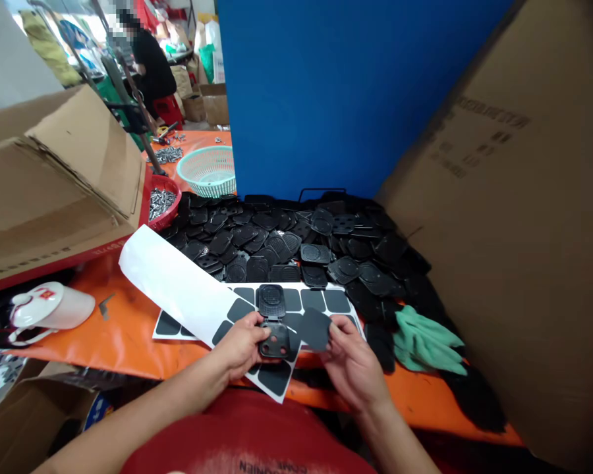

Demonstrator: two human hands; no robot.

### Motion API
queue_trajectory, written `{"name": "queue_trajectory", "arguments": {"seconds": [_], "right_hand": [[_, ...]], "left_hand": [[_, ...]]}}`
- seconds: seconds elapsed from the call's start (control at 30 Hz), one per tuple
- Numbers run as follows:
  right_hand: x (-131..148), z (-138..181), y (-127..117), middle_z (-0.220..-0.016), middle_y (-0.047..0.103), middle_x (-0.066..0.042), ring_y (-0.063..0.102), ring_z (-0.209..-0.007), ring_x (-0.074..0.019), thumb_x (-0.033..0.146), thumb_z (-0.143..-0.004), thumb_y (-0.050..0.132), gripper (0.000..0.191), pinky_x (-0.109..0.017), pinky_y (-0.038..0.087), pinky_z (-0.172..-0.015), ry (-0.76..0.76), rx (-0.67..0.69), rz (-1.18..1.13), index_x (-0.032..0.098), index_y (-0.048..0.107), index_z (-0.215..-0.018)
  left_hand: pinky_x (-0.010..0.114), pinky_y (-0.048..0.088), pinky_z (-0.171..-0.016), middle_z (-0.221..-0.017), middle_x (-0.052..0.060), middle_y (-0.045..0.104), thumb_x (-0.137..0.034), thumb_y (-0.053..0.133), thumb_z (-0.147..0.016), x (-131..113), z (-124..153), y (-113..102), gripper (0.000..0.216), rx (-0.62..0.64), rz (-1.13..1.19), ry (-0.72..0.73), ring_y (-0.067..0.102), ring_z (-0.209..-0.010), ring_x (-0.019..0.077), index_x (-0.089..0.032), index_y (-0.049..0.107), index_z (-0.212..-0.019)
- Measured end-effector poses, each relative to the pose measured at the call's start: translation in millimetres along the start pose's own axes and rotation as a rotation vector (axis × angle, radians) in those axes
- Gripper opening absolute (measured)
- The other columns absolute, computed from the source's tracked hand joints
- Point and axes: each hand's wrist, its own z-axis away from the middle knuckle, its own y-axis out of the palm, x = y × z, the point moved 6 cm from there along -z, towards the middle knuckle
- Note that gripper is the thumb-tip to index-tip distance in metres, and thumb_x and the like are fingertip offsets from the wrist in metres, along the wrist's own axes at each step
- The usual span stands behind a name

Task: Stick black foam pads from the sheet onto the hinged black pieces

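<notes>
My left hand (246, 345) grips a hinged black plastic part (275, 341), which lies unfolded with a ridged half on top and a half with round holes below. Between the thumb and fingers of my right hand (352, 359) is a dark grey rounded-square sticker (314, 329), held just right of the plastic part. Under both hands lie white sheets of dark stickers (337, 301). One sheet curls over at the left, showing its white backing (170, 280).
Many black plastic parts (277, 247) are heaped behind the sheets. A green glove (425, 342) lies right, beside a large cardboard box (524, 230). To the left are a white jug (54, 306), an open carton (54, 178) and a red basket of metal pieces (170, 214). A person sits far back.
</notes>
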Motion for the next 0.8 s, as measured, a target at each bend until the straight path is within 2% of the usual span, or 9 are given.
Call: {"name": "queue_trajectory", "arguments": {"seconds": [0.07, 0.13, 0.23, 0.33, 0.47, 0.8], "right_hand": [[-2.0, 7.9, -3.1, -0.061, 0.049, 0.005, 0.039, -0.052, -0.0065, 0.038, -0.066, 0.083, 0.03, -0.018, 0.033, -0.048, 0.012, 0.022, 0.202, 0.02, 0.063, -0.077], [-10.1, 15.6, -3.7, -0.057, 0.044, 0.006, 0.035, -0.051, -0.0063, 0.042, -0.067, 0.082, 0.032, -0.018, 0.028, -0.047, 0.041, 0.039, 0.359, 0.019, 0.063, -0.076], [-27.2, 23.5, 0.3, -0.057, 0.044, 0.005, 0.035, -0.052, -0.0077, 0.047, -0.07, 0.078, 0.034, -0.02, 0.03, -0.049, 0.119, 0.088, 0.468, 0.019, 0.061, -0.074], [-40.5, 25.2, 3.8, -0.062, 0.049, 0.003, 0.041, -0.056, -0.0103, 0.05, -0.068, 0.078, 0.036, -0.022, 0.035, -0.052, 0.172, 0.132, 0.513, 0.019, 0.06, -0.073], [-50.4, 24.3, 2.0, -0.062, 0.049, 0.004, 0.044, -0.056, -0.011, 0.049, -0.068, 0.078, 0.035, -0.024, 0.039, -0.053, 0.238, 0.114, 0.465, 0.02, 0.059, -0.074], [-55.5, 26.6, 1.4, -0.062, 0.053, 0.004, 0.048, -0.053, -0.0113, 0.046, -0.068, 0.079, 0.033, -0.025, 0.042, -0.055, 0.276, 0.083, 0.401, 0.021, 0.059, -0.074]], "left_hand": [[0.039, 0.053, -0.069, -0.075, 0.002, 0.062, -0.016, 0.055, -0.079, 9.3, 8.2, -5.4, 0.017, -0.007, 0.14, -0.07, 0.066, -0.062, 0.018, -0.02, 0.041, -0.088], [0.037, 0.054, -0.067, -0.078, 0.007, 0.065, -0.021, 0.05, -0.087, 17.3, 15.3, -6.2, 0.007, 0.003, 0.251, -0.136, 0.066, -0.064, 0.0189, -0.017, 0.045, -0.087], [0.034, 0.053, -0.061, -0.08, 0.013, 0.068, -0.039, 0.037, -0.097, 23.2, 22.6, -2.7, 0.03, 0.036, 0.315, -0.196, 0.067, -0.064, 0.0207, -0.014, 0.05, -0.088], [0.031, 0.052, -0.057, -0.081, 0.014, 0.069, -0.047, 0.035, -0.097, 25.0, 26.6, -1.9, 0.038, 0.032, 0.346, -0.223, 0.066, -0.062, 0.0198, -0.013, 0.051, -0.087], [0.03, 0.052, -0.058, -0.077, 0.013, 0.068, -0.048, 0.039, -0.096, 28.0, 29.3, -4.9, 0.038, 0.027, 0.367, -0.24, 0.067, -0.062, 0.0195, -0.013, 0.051, -0.086], [0.035, 0.055, -0.06, -0.082, 0.015, 0.067, -0.047, 0.042, -0.095, 29.7, 30.6, -5.0, 0.037, 0.038, 0.405, -0.236, 0.068, -0.067, 0.0224, -0.011, 0.052, -0.09]]}}
